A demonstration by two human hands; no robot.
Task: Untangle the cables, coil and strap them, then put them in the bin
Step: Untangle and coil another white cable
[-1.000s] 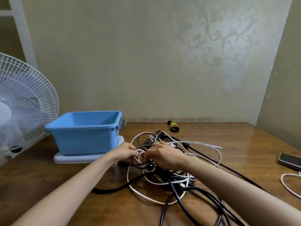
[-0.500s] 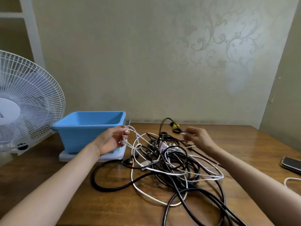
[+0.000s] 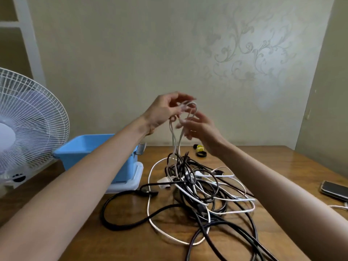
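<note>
**A raised white loop may drag the whole knot up with it**

The left hand [image 3: 162,112] is raised well above the table, fingers curled and pinching a loop of thin white cable [image 3: 175,142]. The loop's two strands drop straight down into the heap of black and white cables [image 3: 197,185]. The right hand [image 3: 202,129] is just beside the loop with its fingertips at a strand. Blur hides whether it pinches or only touches.

The strands look taut where they enter the heap, so the main risk is that a harder pull cinches the crossings rather than freeing them. The whole heap could also lift and slide, and it might sweep the small black and yellow straps [image 3: 200,150] lying just behind it off towards the wall. A plug snagged inside the knot could strain the thin lead. If the pinch slips, the loop would fall back into the pile. Feeding slack through by hand looks safer than hauling.

Nothing is coiled yet. The blue plastic bin [image 3: 88,147] stands to the left on a white tray [image 3: 131,182], with no cable visible in it.

The brown wooden table [image 3: 282,166] is glossy, so cables should slide on it easily. A white mesh-guarded fan [image 3: 32,125] stands at the far left, near enough to catch a flung end. A dark phone [image 3: 333,190] lies at the right edge, and behind the table is a pale wall with a faint floral pattern
</note>
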